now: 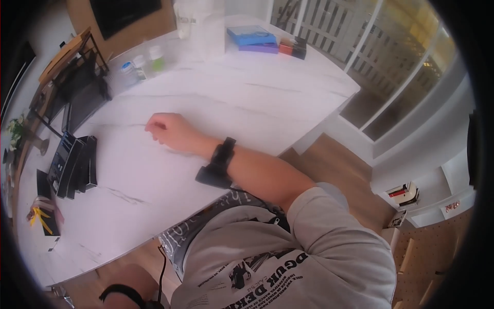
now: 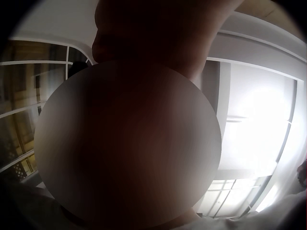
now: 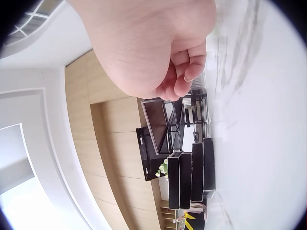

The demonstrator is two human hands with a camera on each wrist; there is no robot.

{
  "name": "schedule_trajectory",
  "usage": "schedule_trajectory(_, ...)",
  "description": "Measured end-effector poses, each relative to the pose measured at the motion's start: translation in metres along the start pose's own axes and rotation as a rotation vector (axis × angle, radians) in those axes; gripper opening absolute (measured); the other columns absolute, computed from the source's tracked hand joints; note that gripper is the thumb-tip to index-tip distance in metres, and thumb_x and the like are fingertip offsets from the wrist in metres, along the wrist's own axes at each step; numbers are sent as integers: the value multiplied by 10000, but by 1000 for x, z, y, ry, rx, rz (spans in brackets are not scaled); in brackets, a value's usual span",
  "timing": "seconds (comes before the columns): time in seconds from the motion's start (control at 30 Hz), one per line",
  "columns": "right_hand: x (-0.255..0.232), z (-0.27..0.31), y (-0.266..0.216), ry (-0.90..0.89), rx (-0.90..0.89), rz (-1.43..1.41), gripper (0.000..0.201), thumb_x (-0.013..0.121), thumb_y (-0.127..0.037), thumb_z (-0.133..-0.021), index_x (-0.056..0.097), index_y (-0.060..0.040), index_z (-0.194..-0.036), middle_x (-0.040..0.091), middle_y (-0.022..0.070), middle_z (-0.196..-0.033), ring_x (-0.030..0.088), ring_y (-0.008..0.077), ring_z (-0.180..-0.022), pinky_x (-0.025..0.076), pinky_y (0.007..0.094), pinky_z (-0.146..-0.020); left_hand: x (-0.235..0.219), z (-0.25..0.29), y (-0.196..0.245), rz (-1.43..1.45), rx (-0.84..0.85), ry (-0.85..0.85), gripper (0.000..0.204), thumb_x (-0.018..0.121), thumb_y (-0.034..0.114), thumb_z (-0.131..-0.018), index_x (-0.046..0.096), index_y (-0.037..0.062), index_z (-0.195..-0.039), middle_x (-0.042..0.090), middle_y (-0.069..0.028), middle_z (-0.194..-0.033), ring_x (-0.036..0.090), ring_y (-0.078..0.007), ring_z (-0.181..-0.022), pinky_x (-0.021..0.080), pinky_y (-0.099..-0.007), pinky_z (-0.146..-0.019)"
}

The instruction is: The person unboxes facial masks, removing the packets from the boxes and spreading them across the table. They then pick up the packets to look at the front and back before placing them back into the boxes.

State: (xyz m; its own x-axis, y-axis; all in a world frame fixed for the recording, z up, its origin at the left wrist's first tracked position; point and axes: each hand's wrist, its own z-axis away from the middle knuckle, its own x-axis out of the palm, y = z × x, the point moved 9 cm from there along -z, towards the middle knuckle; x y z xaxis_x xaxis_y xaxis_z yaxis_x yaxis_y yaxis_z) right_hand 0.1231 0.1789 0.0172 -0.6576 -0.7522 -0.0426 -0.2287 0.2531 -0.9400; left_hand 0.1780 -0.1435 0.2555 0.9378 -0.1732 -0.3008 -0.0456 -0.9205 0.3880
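My right hand [image 1: 177,133] rests by its edge on the white marble-patterned table [image 1: 216,110], fingers loosely curled and nothing in them. In the right wrist view the same hand [image 3: 148,52] shows its palm side, with the fingertips bent inward. A black strap with a camera [image 1: 218,165] sits on that wrist. My left hand [image 2: 153,31] appears only as a dark shape at the top of the left wrist view, and I cannot tell how its fingers lie. In the head view just the left forearm [image 1: 126,298] shows, low at the bottom edge.
Black boxes [image 1: 77,167] stand at the table's left, with a yellow-ribboned box [image 1: 43,221] nearby. Bottles [image 1: 139,67] and a white bag [image 1: 200,31] stand at the back. A blue box [image 1: 251,36] lies on a purple one, beside a red-and-black box [image 1: 293,48].
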Motion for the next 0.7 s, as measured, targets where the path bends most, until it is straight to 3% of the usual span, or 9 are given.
schedule_trajectory(0.03, -5, -1, 4, -1, 10, 8, 152, 584, -146, -950, 635, -4, -932, 625, 40, -731, 570, 112, -635, 482, 278, -578, -10, 4, -11, -97, -129, 96, 187, 652, 261, -864, 548, 119, -801, 589, 37, -647, 602, -166, -536, 485, -313, -493)
schedule_trajectory(0.13, -12, 5, 5, 1, 69, 23, 154, 565, -148, -959, 643, -16, -946, 624, 32, -743, 557, 104, -637, 478, 277, -581, -71, 61, -53, -583, -162, 605, 297, 462, 246, -951, 437, 26, -753, 404, -68, -623, 303, -136, -476, 277, -292, -437)
schedule_trajectory(0.17, -10, 6, 3, -9, 86, 22, 155, 558, -147, -963, 646, -20, -952, 623, 29, -748, 553, 102, -640, 477, 276, -582, -101, 75, -95, -382, -346, 763, 257, 454, 222, -951, 481, 30, -781, 429, -50, -639, 339, -106, -481, 281, -249, -428)
schedule_trajectory(0.2, -10, 6, 2, -2, 79, 51, 155, 553, -145, -965, 650, -25, -962, 626, 29, -755, 557, 99, -649, 479, 274, -589, -112, 74, -131, -452, -597, 688, 205, 461, 123, -921, 578, 27, -782, 512, -44, -733, 458, -88, -563, 358, -239, -488)
schedule_trajectory(0.23, -9, 5, 3, 0, 71, 78, 156, 547, -143, -968, 654, -30, -972, 629, 28, -762, 561, 96, -658, 481, 272, -597, -121, 80, -168, -469, -765, 680, 200, 458, 102, -923, 577, 22, -784, 514, -26, -711, 461, -86, -559, 362, -234, -504)
schedule_trajectory(0.27, -8, 5, 4, -6, 85, 84, 157, 544, -138, -968, 654, -29, -984, 628, 27, -764, 565, 95, -665, 482, 269, -603, -130, 91, -204, -485, -844, 575, 210, 498, 168, -932, 601, 47, -796, 500, 3, -626, 448, -83, -521, 359, -228, -473)
schedule_trajectory(0.37, -5, 2, 12, -43, 76, 60, 163, 536, -130, -975, 654, -23, -1009, 627, 24, -774, 574, 90, -678, 486, 261, -613, -144, 158, -283, -318, -1053, 535, 150, 524, 93, -915, 647, 21, -869, 568, -11, -663, 531, -87, -583, 411, -230, -517)
schedule_trajectory(0.5, -2, 1, 13, -71, 112, 85, 163, 539, -131, -990, 644, -27, -1058, 646, 28, -829, 579, 85, -694, 476, 232, -633, -132, 191, -318, -313, -1126, 411, 148, 554, 134, -921, 644, 26, -874, 588, -8, -689, 536, -83, -599, 428, -240, -542)
schedule_trajectory(0.7, 16, 7, 18, -183, 181, 64, 209, 541, -147, -998, 615, -31, -1155, 658, 39, -926, 593, 98, -755, 470, 234, -669, -125, 199, -322, -385, -1071, 302, 144, 558, 137, -920, 639, 27, -877, 579, 2, -665, 513, -81, -586, 419, -251, -536)
